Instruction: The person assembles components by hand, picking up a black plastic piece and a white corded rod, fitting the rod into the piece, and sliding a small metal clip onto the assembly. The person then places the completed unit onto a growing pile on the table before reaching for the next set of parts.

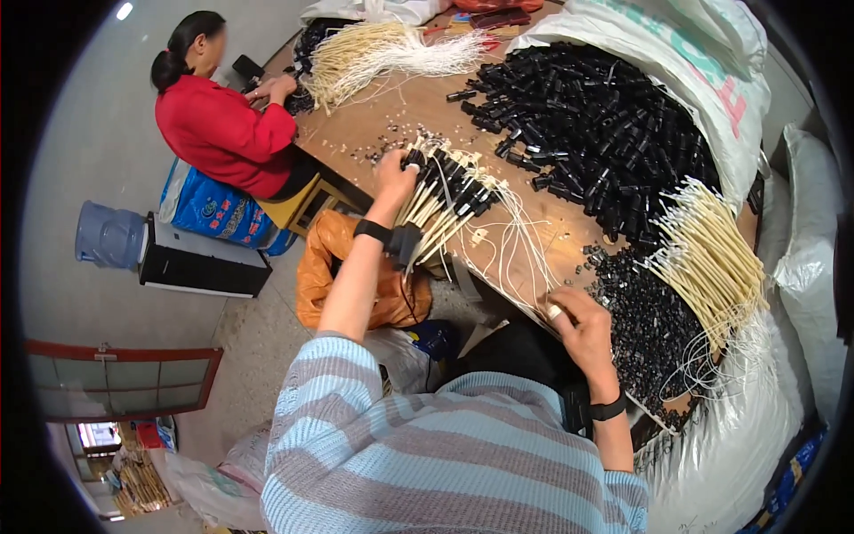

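My left hand curls its fingers at the black sleeves on the left end of the pale sticks, which lie at the near edge of the table (whether clamped on one, I cannot tell). Farther right, my right hand has thumb and forefinger close together by the white cords; I cannot tell if they pinch any. Small black bits lie just beyond it.
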{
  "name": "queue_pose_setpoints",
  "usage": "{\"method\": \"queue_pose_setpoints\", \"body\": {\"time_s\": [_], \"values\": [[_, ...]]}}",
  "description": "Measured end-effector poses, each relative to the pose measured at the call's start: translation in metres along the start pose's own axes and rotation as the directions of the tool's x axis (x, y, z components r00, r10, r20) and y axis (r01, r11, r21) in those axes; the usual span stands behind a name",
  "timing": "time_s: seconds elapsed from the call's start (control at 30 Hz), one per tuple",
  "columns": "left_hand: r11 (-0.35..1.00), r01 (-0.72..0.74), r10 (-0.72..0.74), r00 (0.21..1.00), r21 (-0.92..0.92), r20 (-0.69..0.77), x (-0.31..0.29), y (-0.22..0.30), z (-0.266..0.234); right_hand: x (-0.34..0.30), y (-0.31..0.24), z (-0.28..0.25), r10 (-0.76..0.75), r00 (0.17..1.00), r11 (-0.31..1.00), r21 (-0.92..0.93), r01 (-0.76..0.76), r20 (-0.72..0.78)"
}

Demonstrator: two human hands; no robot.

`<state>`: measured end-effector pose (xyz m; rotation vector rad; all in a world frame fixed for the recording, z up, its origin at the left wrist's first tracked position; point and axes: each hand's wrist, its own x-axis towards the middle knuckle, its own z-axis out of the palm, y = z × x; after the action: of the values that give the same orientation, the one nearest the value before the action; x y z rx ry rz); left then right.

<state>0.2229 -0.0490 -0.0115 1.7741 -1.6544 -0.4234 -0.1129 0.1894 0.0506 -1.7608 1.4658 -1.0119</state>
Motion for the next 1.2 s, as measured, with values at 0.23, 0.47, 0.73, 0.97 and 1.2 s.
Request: {"method": "queue_pose_setpoints", "body": {"time_s": [0.23, 0.47, 0.73, 0.97, 1.2], "values": [[0.756, -0.512, 0.629, 0.740, 0.407, -0.239, -0.045, 0.104, -0.003, -0.022, 0.037, -0.039, 0.278, 0.943, 0.957, -0.030, -0.288, -0.185], [0.623, -0.630, 0.773, 0.586, -0.463, 0.243, -0.096, 0.210, 0.100, -0.046, 0.092, -0.115, 0.134, 0.773, 0.823, -0.365, -0.436, -0.621], [0.567, -0.798, 0.804, 0.482, -0.205, 0.347, -0.113, 0.203, 0.148, -0.074, 0.116, -0.150, 0.207, 0.804, 0.503, -0.644, -0.577, -0.558], [0.528, -0.848, 0.828, 0.500, -0.053, 0.254, -0.117, 0.196, 0.125, -0.046, 0.067, -0.135, -0.221, 0.883, 0.615, -0.762, -0.204, -0.415], [0.627, 0.500, 0.168, 0.661, -0.596, 0.731, -0.125, 0.191, 0.101, -0.039, 0.041, -0.094, -0.010, 0.970, 0.865, -0.488, -0.114, -0.244]]}}
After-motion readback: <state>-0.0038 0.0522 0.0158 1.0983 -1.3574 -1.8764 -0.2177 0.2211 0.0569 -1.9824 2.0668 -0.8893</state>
